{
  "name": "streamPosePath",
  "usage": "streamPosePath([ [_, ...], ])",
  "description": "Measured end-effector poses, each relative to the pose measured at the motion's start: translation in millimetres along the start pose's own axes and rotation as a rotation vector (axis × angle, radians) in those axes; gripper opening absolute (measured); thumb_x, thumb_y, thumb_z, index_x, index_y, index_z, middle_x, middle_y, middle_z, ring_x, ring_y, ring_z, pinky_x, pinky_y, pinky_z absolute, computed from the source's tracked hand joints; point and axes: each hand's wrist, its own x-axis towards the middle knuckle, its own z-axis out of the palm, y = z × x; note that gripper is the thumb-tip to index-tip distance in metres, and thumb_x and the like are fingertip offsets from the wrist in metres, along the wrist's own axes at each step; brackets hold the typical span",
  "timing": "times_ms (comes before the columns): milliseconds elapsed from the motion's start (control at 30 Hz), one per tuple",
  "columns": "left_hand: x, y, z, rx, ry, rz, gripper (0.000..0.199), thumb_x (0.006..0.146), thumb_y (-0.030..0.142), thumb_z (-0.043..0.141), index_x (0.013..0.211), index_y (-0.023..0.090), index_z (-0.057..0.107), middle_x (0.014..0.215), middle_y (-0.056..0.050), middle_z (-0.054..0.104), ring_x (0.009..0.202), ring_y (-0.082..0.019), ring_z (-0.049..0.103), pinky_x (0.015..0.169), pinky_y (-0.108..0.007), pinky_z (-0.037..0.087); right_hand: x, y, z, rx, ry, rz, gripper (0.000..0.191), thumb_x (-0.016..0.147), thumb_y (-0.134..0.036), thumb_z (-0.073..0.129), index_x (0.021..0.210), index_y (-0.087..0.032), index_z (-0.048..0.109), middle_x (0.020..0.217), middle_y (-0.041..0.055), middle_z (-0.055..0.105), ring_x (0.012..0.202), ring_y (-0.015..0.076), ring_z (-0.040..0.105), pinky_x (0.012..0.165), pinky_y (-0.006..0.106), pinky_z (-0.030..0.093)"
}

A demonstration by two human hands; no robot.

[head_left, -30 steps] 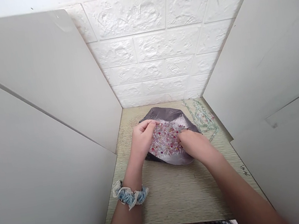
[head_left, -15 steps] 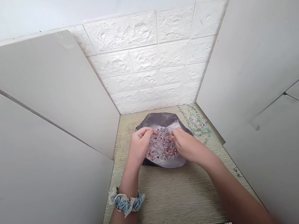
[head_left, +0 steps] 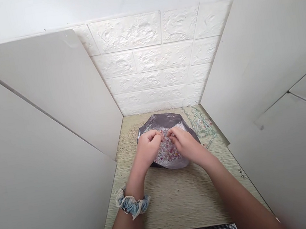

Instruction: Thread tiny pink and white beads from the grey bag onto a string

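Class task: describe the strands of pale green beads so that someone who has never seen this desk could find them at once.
Start at the wooden desktop between the white side panels. Near its far right corner, right of the grey bag, lie the strands of pale green beads. Unlike the loose pink beads in the bag, they are threaded in lines.

Green bead strands (head_left: pixel 201 124) lie on the wooden table (head_left: pixel 178 199) between white panels (head_left: pixel 259 55).

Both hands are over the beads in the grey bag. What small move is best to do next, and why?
Probably lift one bead clear of the pile. The left hand and right hand meet fingertip to fingertip over the pink beads in the open grey bag, as if pinching something; whether a bead is held is hidden.
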Motion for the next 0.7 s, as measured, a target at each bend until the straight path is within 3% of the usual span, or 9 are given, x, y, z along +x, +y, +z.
streamPosePath([
  [100,1,-1,1.0,-0.045,-0.023,-0.057,0.017,0.068,0.020,0.037,0.053,0.015,0.043,0.048,0.004,0.034,0.047,-0.008,0.032,0.046,-0.020,0.026,1,-2,0,0.177,0.079,0.053,0.011,0.079,-0.021,0.037,0.080,-0.020,0.048,0.073,0.0001,0.051,0.069,0.0119,0.047,0.066,0.027,0.038],
  [167,2,-2,2.6,-0.051,-0.020,-0.063,0.017,0.069,0.022,0.038,0.054,0.015,0.043,0.047,0.005,0.032,0.045,-0.007,0.029,0.046,-0.020,0.025,1,-4,1,0.436,0.123,0.118,0.010,0.077,-0.025,0.042,0.082,-0.020,0.049,0.074,-0.0003,0.052,0.069,0.0116,0.049,0.067,0.028,0.041],
  [267,3,-3,5.9,-0.027,-0.019,-0.045,0.019,0.071,0.024,0.040,0.056,0.015,0.047,0.050,0.004,0.036,0.048,-0.007,0.031,0.047,-0.020,0.026,2,-8,3,0.893,0.155,0.192,0.014,0.072,-0.031,0.052,0.079,-0.020,0.051,0.080,-0.0003,0.055,0.074,0.0106,0.053,0.072,0.029,0.045],
  [333,3,-4,7.6,0.002,-0.024,-0.017,0.021,0.073,0.026,0.040,0.059,0.015,0.051,0.053,0.004,0.042,0.052,-0.008,0.036,0.050,-0.020,0.028,3,-10,3,1.076,0.169,0.229,0.017,0.067,-0.032,0.059,0.077,-0.019,0.053,0.079,-0.0005,0.056,0.075,0.0103,0.055,0.075,0.029,0.046],
  [567,2,-2,8.2,-0.023,-0.062,0.070,0.027,0.077,0.032,0.041,0.080,0.016,0.062,0.079,-0.001,0.062,0.076,-0.013,0.052,0.069,-0.022,0.037,3,-8,0,1.136,0.203,0.280,0.019,0.061,-0.033,0.065,0.071,-0.018,0.059,0.073,-0.0003,0.059,0.072,0.0101,0.055,0.070,0.026,0.047],
  [700,1,0,8.2,-0.055,-0.104,0.051,0.026,0.077,0.034,0.043,0.072,0.015,0.060,0.061,0.000,0.057,0.056,-0.010,0.048,0.055,-0.020,0.037,3,-7,3,1.191,0.199,0.316,0.018,0.060,-0.031,0.066,0.069,-0.017,0.061,0.072,-0.0003,0.060,0.070,0.0096,0.055,0.069,0.025,0.046],
])
